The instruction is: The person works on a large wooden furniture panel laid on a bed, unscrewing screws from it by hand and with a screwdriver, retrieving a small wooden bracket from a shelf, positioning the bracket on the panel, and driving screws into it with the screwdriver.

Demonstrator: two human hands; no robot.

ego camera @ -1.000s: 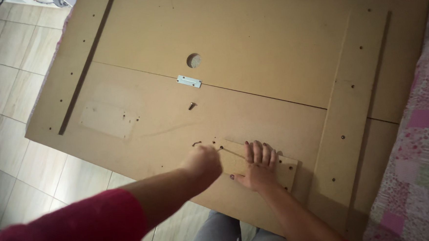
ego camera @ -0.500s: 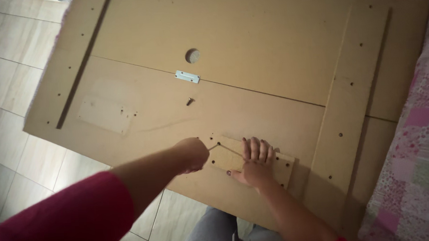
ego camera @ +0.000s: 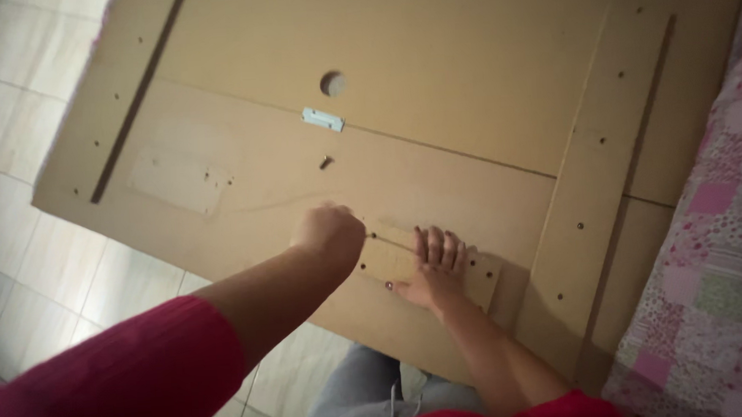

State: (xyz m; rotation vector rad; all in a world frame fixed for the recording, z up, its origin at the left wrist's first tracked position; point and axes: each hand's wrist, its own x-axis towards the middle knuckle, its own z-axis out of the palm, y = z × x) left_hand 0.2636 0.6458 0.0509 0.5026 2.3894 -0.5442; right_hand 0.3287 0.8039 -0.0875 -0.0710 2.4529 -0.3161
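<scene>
A large brown fibreboard panel lies flat and fills most of the view, with pale floor tiles to its left and a bed covered in a pink patchwork quilt at its right edge. On the near part of the panel rests a small rectangular wooden block with several screw holes along its edges. The right hand lies flat on top of this block, palm down, its fingers straight and held close together, pointing away from the person and pressing the block to the panel. The left hand, reaching out from a red sleeve, is closed into a fist just at the block's left end; its fingers are curled under and whether they pinch anything cannot be told. Farther up the panel lies a loose dark screw, above it a small white metal plate set across a seam, and beyond that a round hole. A long wooden strip with screw heads runs down the panel's right side, and a narrower one runs along the left. Grey trousers show below the panel's near edge.
</scene>
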